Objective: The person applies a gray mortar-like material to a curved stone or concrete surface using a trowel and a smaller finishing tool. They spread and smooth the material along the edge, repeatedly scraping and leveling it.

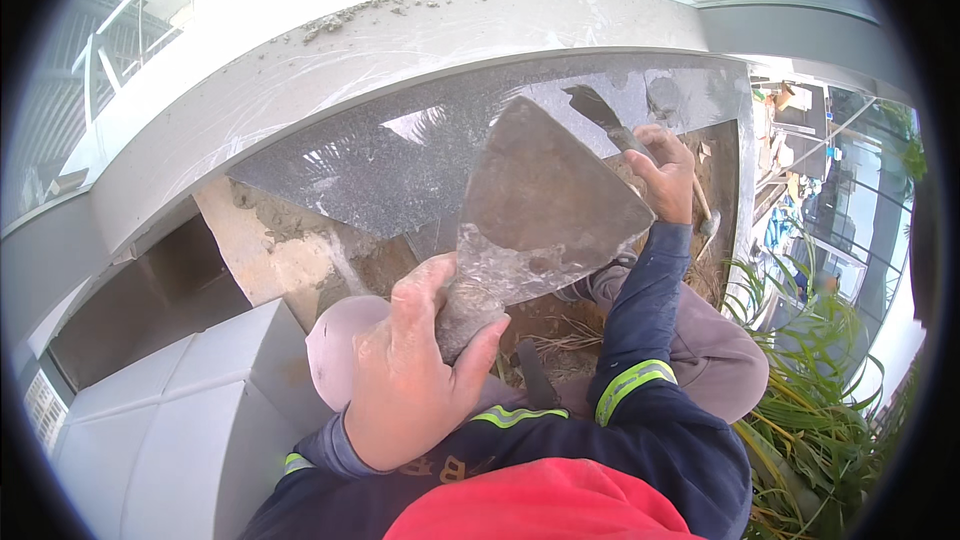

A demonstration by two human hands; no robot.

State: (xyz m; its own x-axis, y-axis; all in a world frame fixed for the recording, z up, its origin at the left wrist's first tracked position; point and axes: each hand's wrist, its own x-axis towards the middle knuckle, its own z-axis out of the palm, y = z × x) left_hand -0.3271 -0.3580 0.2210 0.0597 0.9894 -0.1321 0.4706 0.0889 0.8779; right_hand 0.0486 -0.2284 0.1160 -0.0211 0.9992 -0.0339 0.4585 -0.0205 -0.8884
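My left hand (415,370) is closed, thumb and fingers curled around a rough grey lump (468,318). That lump meets the corner of a large flat triangular piece (545,190), brown-grey with a pale crust along its lower side; I cannot tell whether the two are one object. The piece is raised in front of me, above the ground. To its right, my right hand (668,172) grips the handle of a hand tool with a dark flat blade (594,108), which points up and left. A glossy dark stone slab (390,165) lies beyond both hands.
A pale low wall (440,35) curves along the far side. Grey box-like blocks (190,430) stand at lower left. Leafy plants (830,420) grow at lower right. A wooden-handled tool (706,210) rests beyond my right arm. Bare soil (560,325) lies between my knees.
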